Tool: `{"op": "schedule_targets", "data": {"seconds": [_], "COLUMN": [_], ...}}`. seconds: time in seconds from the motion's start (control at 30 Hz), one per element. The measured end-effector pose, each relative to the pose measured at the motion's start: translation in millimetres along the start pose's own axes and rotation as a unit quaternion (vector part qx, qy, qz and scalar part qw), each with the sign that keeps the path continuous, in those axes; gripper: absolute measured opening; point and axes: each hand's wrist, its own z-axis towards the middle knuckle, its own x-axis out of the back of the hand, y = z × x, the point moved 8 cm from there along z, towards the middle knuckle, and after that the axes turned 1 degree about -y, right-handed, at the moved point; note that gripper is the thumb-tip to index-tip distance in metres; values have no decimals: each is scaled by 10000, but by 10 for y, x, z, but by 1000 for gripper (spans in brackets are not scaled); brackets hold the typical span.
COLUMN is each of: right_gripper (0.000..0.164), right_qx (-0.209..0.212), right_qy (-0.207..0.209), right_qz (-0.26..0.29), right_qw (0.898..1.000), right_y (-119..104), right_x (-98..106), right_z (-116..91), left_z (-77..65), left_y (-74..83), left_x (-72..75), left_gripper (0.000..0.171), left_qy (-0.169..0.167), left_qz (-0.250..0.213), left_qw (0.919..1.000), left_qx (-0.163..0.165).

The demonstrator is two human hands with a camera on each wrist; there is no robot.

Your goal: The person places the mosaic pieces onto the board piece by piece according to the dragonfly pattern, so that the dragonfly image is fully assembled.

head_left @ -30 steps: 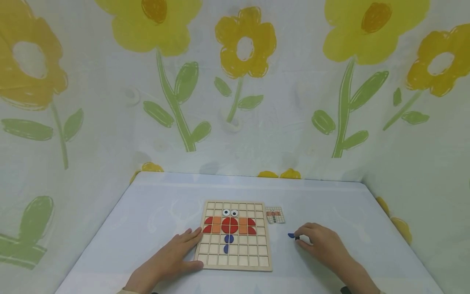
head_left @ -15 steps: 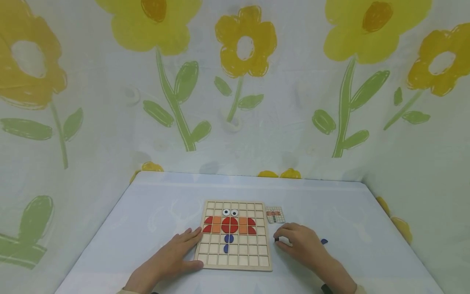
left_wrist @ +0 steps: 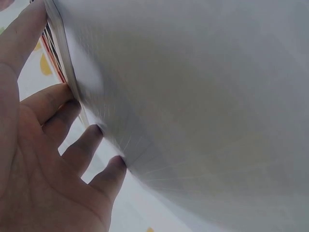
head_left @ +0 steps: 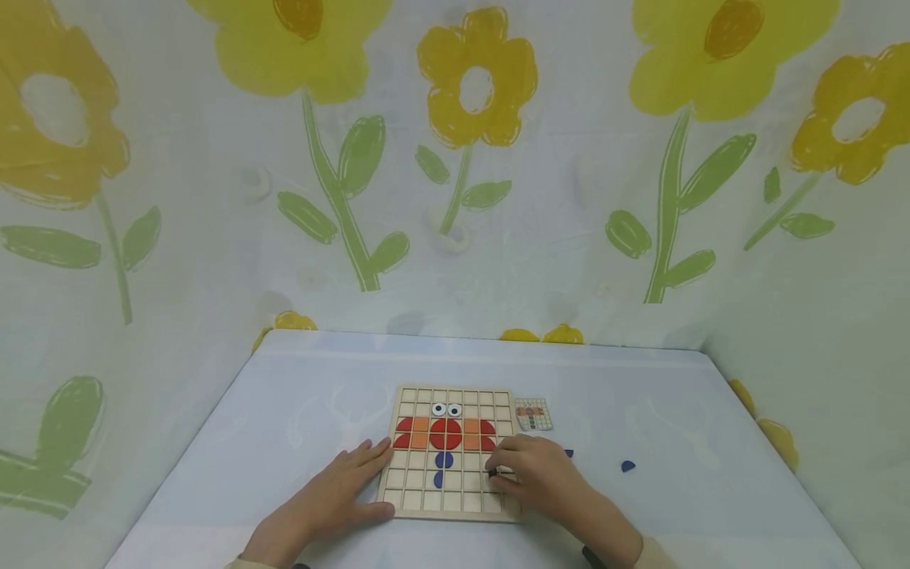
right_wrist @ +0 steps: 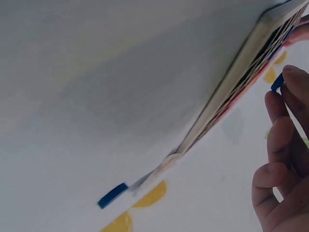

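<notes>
A wooden grid board lies on the table. Red pieces, orange squares, eye discs and blue pieces sit in its cells. My left hand rests along the board's left side, fingers extended; in the left wrist view the fingertips touch its edge. Above the board's right columns, my right hand pinches a small blue puzzle piece between thumb and fingers. That piece's full outline is covered by the fingertips.
A small pattern card lies by the board's upper right corner. One loose blue half-circle is on the table to the right; another blue piece shows just behind my right hand. Flower-printed cloth surrounds the table.
My right hand has moved left from the table to over the board, carrying the blue puzzle piece. Loose blue pieces behind it have come into view. The left hand stays put.
</notes>
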Motion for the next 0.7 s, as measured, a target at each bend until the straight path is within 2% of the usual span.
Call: {"op": "schedule_targets", "data": {"seconds": [0.13,0.47,0.7], "right_gripper": [15,14,12], "right_qx": [47,318,323], "right_qy": [-147,-112,-158], "right_qz": [-62,-212,-302], "right_qw": [9999,9992,9989], "right_y": [-57,-221,-284], "right_x": [-12,17,-48], "right_z": [84,246,395], "left_z": [-3,5,0], "left_y": [8,10,12], "left_x": [4,0,6], "left_gripper": [90,90,90], "left_qy": [20,44,66], "left_qz": [-15,46,64], "left_qw": [10000,9999,9999], "left_qx": [-14,-96,-105]}}
